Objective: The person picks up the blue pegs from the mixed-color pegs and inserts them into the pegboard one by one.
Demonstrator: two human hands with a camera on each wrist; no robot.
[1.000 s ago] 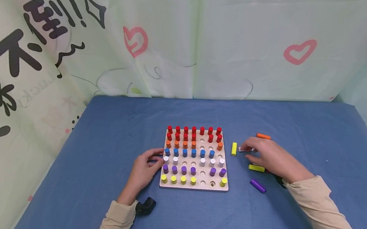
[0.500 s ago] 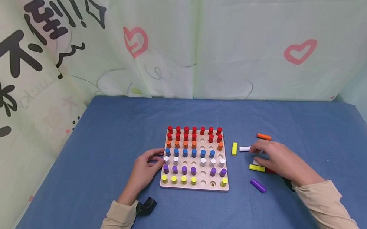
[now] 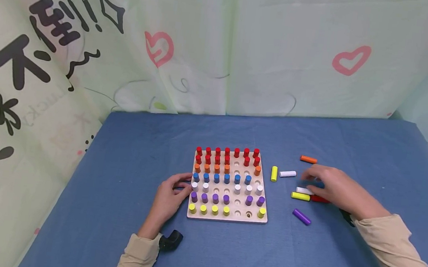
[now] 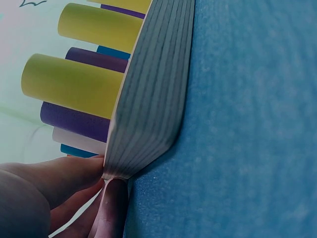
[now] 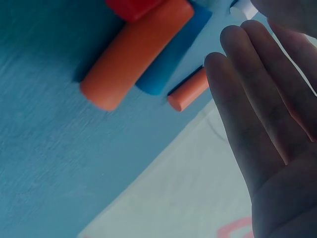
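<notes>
A square wooden pegboard [image 3: 228, 217] holds rows of red, orange, blue, white, purple and yellow pegs, with several holes showing. My left hand [image 3: 166, 198] grips its left edge; in the left wrist view the thumb and fingers [image 4: 74, 173] meet the board's corner. To the board's right, my right hand [image 3: 335, 189] hovers over loose pegs with relaxed fingers, nothing seen between them. Its thumb is near a white peg [image 3: 303, 190]. A second white peg [image 3: 287, 174] lies left of the fingertips. The right wrist view shows the fingers [image 5: 242, 104] fairly straight.
Loose on the blue cloth lie two yellow pegs [image 3: 274, 174], a purple peg [image 3: 302, 216], an orange peg [image 3: 308, 159] and a red peg [image 3: 319, 199] below the right hand. In the right wrist view, a large orange peg [image 5: 136, 54] lies beside a blue peg [image 5: 171, 54].
My right hand has let go of the white peg and drawn back to the right, uncovering white and red pegs. The left hand keeps its place at the board's edge.
</notes>
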